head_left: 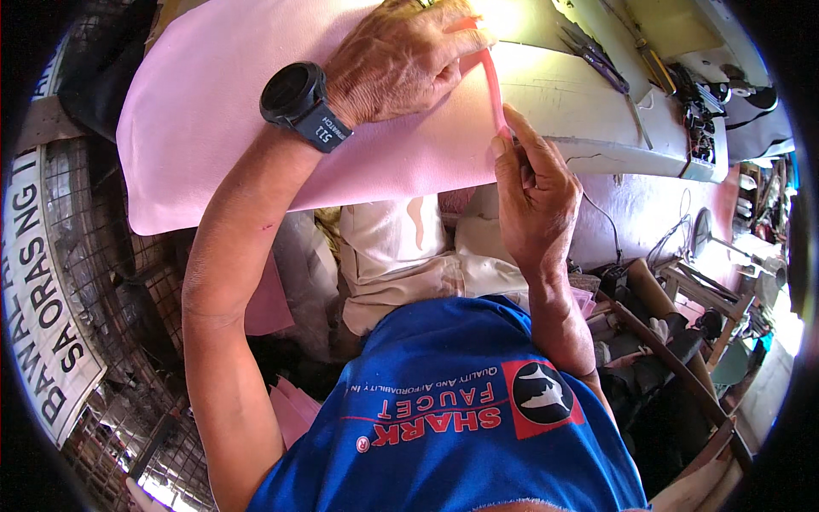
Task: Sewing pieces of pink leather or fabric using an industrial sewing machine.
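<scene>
Holding the narrow, pink, flexible strip (494, 85) with left hand (405, 64) and right hand (537, 186), each grip clamped on it; aligning it near the right edge of the large, smooth, pale-pink sheet (213, 111); probably needing even tension, without twisting.

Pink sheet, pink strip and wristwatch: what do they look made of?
Pink sheet: probably vinyl or coated fabric; smooth, softly shiny. Pink strip: maybe similar, satiny; curves flexibly, but plain fabric is possible. Wristwatch: probably plastic, dark, mostly matte; strap looks rubbery, bending smoothly.
</scene>
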Demonstrator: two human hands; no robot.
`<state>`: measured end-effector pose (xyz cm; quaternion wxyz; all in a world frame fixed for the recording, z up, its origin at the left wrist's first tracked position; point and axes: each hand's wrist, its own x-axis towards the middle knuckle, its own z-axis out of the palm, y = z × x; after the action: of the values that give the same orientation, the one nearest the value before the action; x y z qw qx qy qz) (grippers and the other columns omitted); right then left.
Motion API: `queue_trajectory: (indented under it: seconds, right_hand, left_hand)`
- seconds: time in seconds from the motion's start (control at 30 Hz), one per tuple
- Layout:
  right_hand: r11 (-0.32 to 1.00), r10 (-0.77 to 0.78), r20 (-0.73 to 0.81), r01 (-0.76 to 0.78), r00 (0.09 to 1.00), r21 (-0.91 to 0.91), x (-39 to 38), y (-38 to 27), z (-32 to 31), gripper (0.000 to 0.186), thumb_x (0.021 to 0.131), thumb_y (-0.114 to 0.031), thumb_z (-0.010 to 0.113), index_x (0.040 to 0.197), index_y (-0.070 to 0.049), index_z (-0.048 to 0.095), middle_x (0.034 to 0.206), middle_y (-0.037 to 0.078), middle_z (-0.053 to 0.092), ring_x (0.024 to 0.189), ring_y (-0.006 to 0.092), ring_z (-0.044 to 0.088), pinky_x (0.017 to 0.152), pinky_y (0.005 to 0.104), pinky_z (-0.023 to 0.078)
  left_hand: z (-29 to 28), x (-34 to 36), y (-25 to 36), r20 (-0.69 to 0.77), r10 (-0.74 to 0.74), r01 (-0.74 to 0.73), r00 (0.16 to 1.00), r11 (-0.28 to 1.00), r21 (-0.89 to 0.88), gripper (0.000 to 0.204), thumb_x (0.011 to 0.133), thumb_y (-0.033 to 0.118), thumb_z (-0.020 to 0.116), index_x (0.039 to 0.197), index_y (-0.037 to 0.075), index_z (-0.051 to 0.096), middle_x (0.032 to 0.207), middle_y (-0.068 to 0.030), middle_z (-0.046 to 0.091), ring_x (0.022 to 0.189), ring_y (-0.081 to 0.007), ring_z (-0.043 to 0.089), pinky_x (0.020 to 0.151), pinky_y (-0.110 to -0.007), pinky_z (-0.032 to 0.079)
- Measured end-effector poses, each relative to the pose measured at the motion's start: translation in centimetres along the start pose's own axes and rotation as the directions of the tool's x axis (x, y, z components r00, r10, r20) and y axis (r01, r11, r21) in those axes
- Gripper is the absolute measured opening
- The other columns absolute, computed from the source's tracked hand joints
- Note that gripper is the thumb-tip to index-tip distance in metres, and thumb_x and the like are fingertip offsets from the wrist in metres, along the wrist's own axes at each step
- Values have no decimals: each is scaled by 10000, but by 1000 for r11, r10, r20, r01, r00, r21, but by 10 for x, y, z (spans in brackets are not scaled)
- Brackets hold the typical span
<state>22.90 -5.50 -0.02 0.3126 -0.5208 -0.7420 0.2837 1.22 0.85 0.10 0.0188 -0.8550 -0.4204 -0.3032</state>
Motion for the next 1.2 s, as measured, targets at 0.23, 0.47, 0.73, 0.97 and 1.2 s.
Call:
queue_trajectory:
  seconds: [0.23,0.47,0.73,0.97,1.2]
  right_hand:
    - [917,-330,40,330,943,-223,7,9,-3,426,857,-42,656,1277,21,633,825,139,663,773,273,655,709,407,535]
    - [790,-349,209,407,913,-460,6,-8,-9,597,748,10,646,1337,47,558,821,93,627,777,266,616,712,397,518]
    - [794,-383,261,460,886,-396,3,-6,-16,632,751,-40,589,1351,142,508,798,95,560,778,229,544,679,369,459]
    - [834,-353,296,442,887,-329,10,-15,-20,631,742,-16,611,1347,135,514,775,101,573,745,256,568,675,396,484]
    - [832,-342,328,446,880,-330,20,-17,-24,633,739,-7,607,1346,144,510,762,95,559,737,253,565,679,391,484]
  left_hand:
    - [2,3,-4,34,20,-20,999,1000,-4,148,876,86,632,999,25,687,1088,-168,661,970,-295,622,893,-431,515]
    - [-4,-6,-9,137,-59,46,989,994,94,335,854,55,613,1179,66,692,1244,-119,674,1125,-298,622,1029,-456,450]
    - [-12,-4,4,196,-155,132,968,983,129,443,834,40,555,1267,61,643,1328,-149,624,1209,-316,571,1118,-497,374]
    - [-18,-8,0,203,-159,140,966,984,107,483,779,19,563,1256,37,642,1322,-148,616,1252,-326,547,1129,-507,363]
    - [-19,2,-5,187,-153,142,970,987,70,424,784,26,593,1203,15,656,1279,-163,624,1221,-355,563,1100,-516,390]
